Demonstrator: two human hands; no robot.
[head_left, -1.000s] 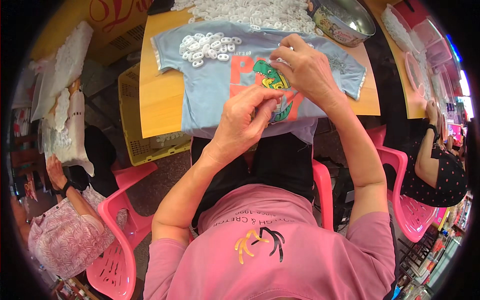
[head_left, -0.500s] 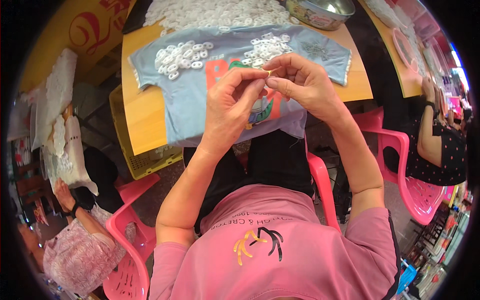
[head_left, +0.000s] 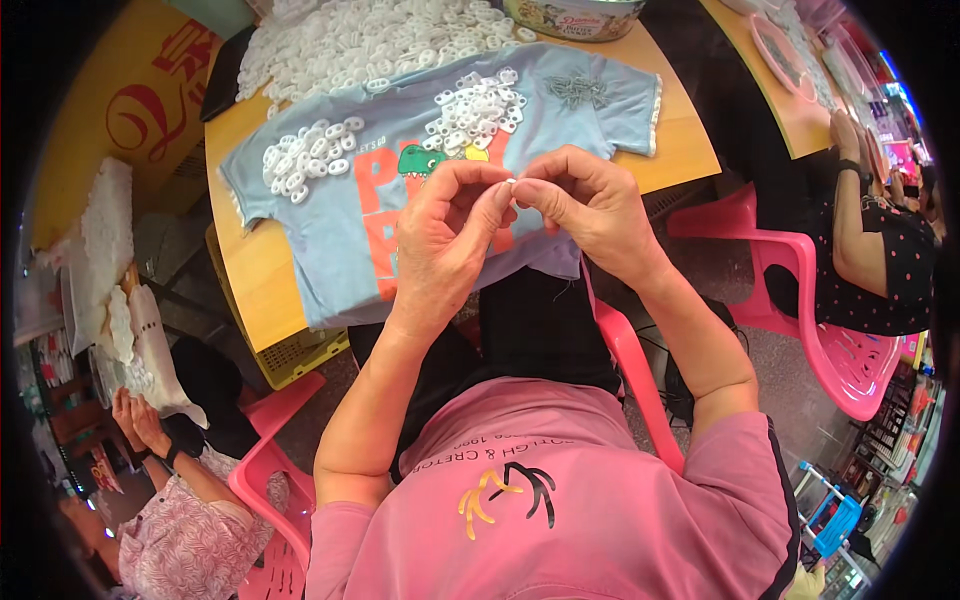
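Head view: small white ring [head_left: 511, 183] pinched between left hand [head_left: 445, 235] and right hand [head_left: 590, 205] fingertip grips.

A single head-worn fisheye view looks steeply down, close over the hands, facing the yellow wooden counter [head_left: 690, 150] ahead; edges curve.

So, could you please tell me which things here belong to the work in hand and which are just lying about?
In use:
left hand
right hand
small white piece pinched between both
white pieces piled on the blue T-shirt

Lying about:
round tin
yellow crate
pink chair
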